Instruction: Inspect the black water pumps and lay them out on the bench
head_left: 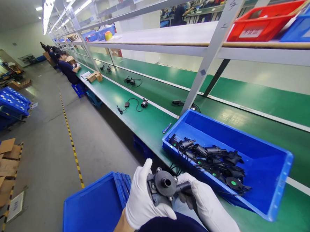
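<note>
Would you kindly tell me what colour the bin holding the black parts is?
The bin is blue, as the head view shows best.

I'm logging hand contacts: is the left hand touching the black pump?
Touching. The head view shows the gloved left hand gripping the side of the black pump.

Torso: plain dark navy garment, rounded front. Left hand, left of the garment: white fabric glove; cuff ends at wrist; forearm bare. Right hand, right of the garment: matching white glove, creased surface.
</note>
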Demonstrator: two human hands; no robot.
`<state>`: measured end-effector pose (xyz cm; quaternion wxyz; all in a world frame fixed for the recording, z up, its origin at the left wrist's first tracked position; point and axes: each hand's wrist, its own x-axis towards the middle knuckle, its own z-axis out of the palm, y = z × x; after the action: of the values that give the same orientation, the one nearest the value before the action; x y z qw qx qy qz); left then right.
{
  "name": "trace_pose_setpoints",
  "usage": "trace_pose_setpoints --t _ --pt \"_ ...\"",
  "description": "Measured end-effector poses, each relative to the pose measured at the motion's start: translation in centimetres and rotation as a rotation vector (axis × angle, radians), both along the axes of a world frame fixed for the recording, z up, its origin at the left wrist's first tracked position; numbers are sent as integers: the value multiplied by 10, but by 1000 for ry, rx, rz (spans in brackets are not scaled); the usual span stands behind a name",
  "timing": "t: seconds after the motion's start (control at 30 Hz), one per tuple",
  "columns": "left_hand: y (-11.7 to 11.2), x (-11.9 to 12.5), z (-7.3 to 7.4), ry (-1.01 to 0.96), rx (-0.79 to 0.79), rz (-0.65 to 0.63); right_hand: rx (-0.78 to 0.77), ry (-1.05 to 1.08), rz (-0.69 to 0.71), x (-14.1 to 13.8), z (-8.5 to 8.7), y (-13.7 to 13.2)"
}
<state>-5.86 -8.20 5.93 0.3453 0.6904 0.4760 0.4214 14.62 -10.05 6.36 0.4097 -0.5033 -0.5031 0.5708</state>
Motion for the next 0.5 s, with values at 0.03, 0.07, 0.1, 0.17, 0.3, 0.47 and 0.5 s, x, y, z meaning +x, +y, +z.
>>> trace_pose_setpoints --t 0.03,0.07,0.1,0.17,0.3,0.47,0.5 --pt "0 0 1 -13 -13 7 -3 9 1 0 -2 -1" --pt "0 1 2 -28 -28 14 -6 15 3 0 -3 -1" --pt "0 1 2 -41 -44 18 -8 18 3 0 -5 -2" --pt "0 0 2 -54 -78 24 -5 20 -1 0 -6 -2" --pt "-2 -1 1 -29 -103 14 -1 17 -6 -1 -4 1" --pt "-4 2 4 15 -58 17 -90 95 -2 -2 1 4" --pt "-4 3 5 22 -48 23 -110 88 7 -2 2 4"
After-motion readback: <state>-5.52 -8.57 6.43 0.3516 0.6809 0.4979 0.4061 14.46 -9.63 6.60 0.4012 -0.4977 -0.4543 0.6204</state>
